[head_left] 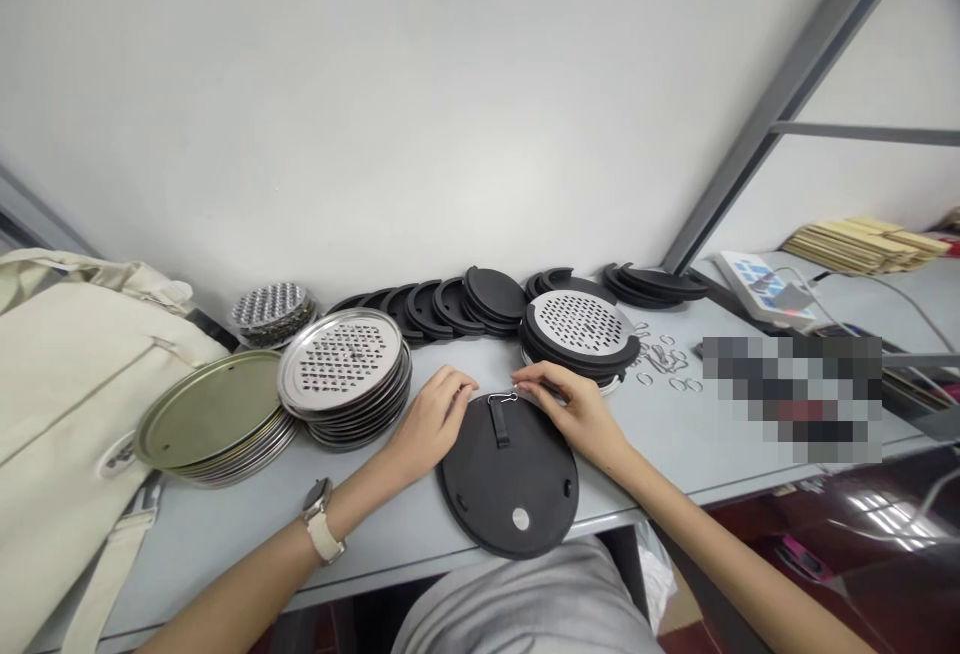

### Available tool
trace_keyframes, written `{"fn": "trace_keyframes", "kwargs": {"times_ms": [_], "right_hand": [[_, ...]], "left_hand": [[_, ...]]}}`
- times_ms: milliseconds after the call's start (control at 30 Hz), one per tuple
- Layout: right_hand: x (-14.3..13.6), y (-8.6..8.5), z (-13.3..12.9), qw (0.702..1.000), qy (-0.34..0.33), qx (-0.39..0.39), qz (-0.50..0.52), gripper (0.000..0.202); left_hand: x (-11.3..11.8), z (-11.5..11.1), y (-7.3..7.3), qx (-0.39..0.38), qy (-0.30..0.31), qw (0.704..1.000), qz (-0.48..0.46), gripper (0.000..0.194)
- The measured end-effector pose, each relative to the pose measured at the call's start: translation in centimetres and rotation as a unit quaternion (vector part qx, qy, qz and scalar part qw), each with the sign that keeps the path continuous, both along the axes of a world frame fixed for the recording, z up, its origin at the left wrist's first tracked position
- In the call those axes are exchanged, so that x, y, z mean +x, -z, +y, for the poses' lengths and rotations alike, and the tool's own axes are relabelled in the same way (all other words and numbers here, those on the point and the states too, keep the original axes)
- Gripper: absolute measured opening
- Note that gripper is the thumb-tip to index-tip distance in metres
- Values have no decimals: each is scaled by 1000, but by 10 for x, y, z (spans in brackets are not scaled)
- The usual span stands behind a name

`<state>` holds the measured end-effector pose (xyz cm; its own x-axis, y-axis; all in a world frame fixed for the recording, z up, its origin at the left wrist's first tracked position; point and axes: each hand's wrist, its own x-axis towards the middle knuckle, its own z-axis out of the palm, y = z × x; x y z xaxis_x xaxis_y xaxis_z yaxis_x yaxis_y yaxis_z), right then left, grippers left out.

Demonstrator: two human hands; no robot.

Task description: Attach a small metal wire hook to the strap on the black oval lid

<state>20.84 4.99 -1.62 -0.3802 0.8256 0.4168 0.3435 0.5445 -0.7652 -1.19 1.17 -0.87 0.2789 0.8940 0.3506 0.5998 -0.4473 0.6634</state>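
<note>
A round black disc (517,479) lies at the table's front edge, partly overhanging it. A short black strap (499,424) runs down from its top, and a small metal clip (504,397) sits at the strap's upper end. My left hand (435,419) is at the disc's upper left, thumb and fingers pinched together; what they hold, if anything, is too small to tell. My right hand (574,409) is closed at the upper right, its fingertips at the clip's right end. Behind it stands a stack of black rings topped by a perforated metal plate (583,322).
Left are stacked metal grater plates (341,359), olive lids (214,409), and a cream bag (82,404). Black discs (495,294) line the wall. Loose metal rings and clips (664,359) lie to the right, before a grey metal post (750,164).
</note>
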Motion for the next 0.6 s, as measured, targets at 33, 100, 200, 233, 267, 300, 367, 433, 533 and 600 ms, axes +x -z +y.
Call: {"fn": "trace_keyframes", "kwargs": {"times_ms": [33,100,200,233,267,300,367,433,533,600], "right_hand": [[0,0,0,1000,3,7,4,15],[0,0,0,1000,3,20,10,15],[0,-1,-1,999,-1,36,19,15],[0,-2,-2,999,-2,43,22,15],[0,-3,-3,998,-4,51,25,16],[0,-4,-3,998,-6,61,27,16],[0,-6,-5,996,-12,80,27,16],[0,-9,-6,996,-16,89,15,15],[0,-12,-7,995,-18,95,-10,17],[0,-13,-8,994,-25,106,-23,15]], "left_hand": [[0,-1,-1,-4,-2,1000,-7,22],[1,-2,-3,-26,0,999,-22,21],[3,-4,-2,-88,0,995,-51,21],[3,-4,-1,-113,4,992,-61,21],[3,-4,0,-135,10,988,-72,22],[3,-3,1,-152,18,984,-87,23],[4,-2,3,-168,17,978,-121,25],[4,-2,3,-166,12,975,-149,27],[4,-3,-2,-144,24,974,-173,26],[4,-3,-5,-134,23,976,-171,25]]}}
